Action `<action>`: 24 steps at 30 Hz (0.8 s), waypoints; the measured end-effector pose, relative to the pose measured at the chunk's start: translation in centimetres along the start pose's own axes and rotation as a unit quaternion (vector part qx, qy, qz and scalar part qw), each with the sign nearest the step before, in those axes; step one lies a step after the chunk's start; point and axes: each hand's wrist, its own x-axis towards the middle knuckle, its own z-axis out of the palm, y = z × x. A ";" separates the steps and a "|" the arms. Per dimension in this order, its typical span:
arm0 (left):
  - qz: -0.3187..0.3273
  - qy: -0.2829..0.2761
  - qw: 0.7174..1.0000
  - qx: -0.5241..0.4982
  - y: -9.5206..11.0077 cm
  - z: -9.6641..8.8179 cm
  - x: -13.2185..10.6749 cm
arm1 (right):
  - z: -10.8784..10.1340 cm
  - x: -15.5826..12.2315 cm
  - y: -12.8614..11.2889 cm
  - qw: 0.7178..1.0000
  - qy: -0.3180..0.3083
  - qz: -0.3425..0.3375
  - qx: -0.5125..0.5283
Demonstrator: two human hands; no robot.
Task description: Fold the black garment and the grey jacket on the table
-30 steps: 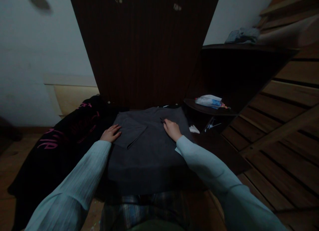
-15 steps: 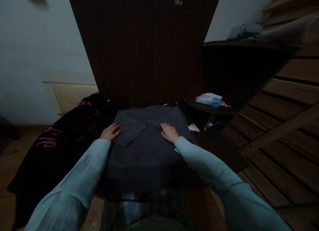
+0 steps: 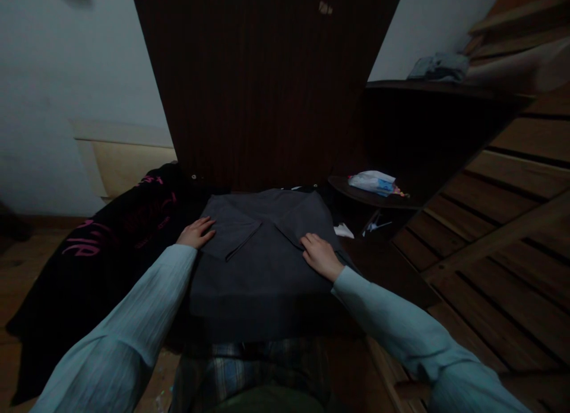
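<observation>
A dark grey short-sleeved shirt (image 3: 262,282) lies spread in front of me, both sleeves folded inward over its body. My left hand (image 3: 196,233) rests on the shirt's left edge beside the left sleeve (image 3: 231,229), fingers stretched and a little apart. On the other side, my right hand (image 3: 321,256) lies over the lower edge of the right sleeve (image 3: 298,220), palm down with the fingers slightly bent on the cloth. No fabric is seen pinched in either hand. The shirt's lower part hangs toward my lap in shadow.
A black garment with pink lettering (image 3: 111,241) is heaped at left. A dark wooden panel (image 3: 267,92) rises behind the shirt. At right, a small shelf (image 3: 342,188) bears a white and blue packet (image 3: 373,181). Wooden slats (image 3: 512,235) stand farther right.
My right hand has slid toward me and to the right along the right sleeve, which now shows more of its length. My left hand has stayed nearly in place.
</observation>
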 end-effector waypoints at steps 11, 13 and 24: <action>0.003 -0.004 1.000 0.008 0.1 -0.4 -0.1 | -1.7 7.3 6.5 0.978 0.144 0.111 0.101; 0.004 -0.003 1.000 0.010 0.1 -0.4 -0.2 | -1.1 9.5 7.8 0.971 0.167 0.152 0.080; 0.000 -0.007 1.000 0.005 0.1 -0.4 0.0 | 2.5 12.7 7.1 0.981 -0.010 0.194 0.022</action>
